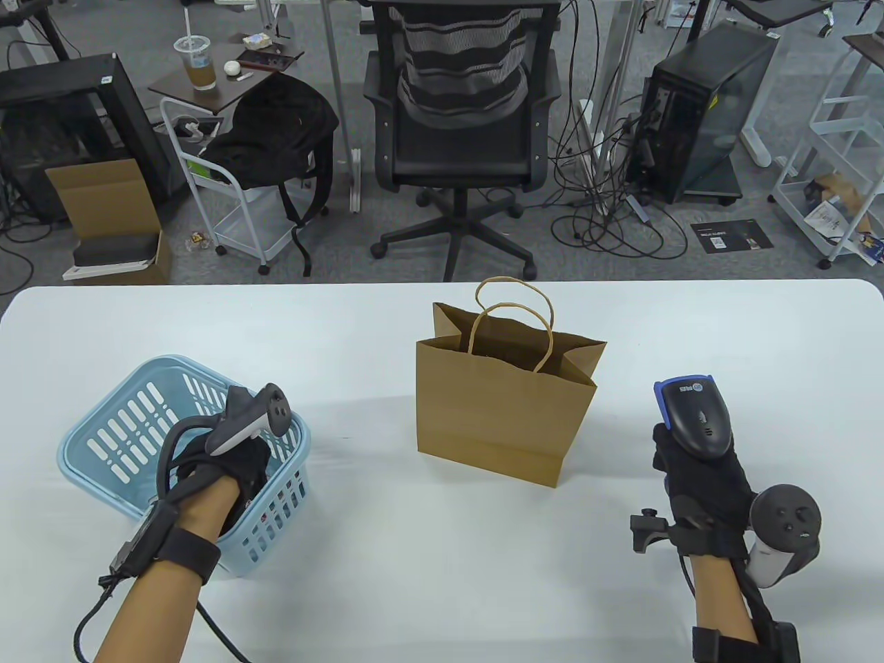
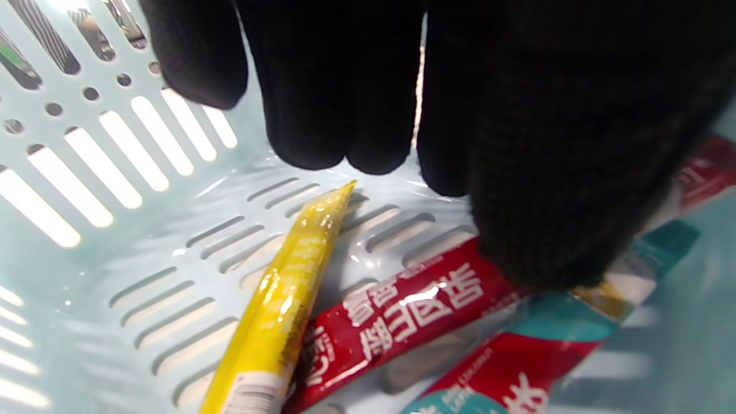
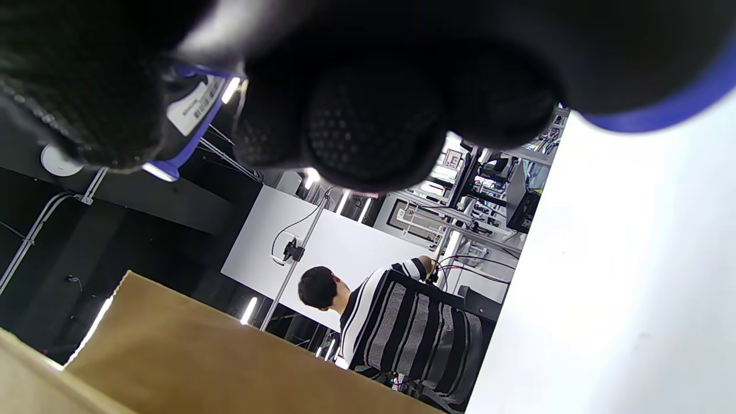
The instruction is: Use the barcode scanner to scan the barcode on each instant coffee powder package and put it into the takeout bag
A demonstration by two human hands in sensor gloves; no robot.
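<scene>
The left hand point(image 1: 231, 466) reaches down into the light blue slotted plastic basket point(image 1: 114, 428); its fingers point(image 2: 322, 92) hang loosely over the stick packages and hold nothing. Just below the fingertips lie a yellow stick package point(image 2: 276, 305) and a red stick package point(image 2: 402, 313). The right hand point(image 1: 704, 483) grips the black and blue barcode scanner point(image 1: 693, 414). Between the hands, the brown paper takeout bag point(image 1: 501, 407) stands open on the white table point(image 1: 428, 580).

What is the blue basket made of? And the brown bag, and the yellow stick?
Basket: looks like glossy moulded plastic, with slotted walls. Bag: matte brown paper, creased, with twisted paper handles. Yellow stick: probably shiny plastic or foil film; it glints and wrinkles.
</scene>
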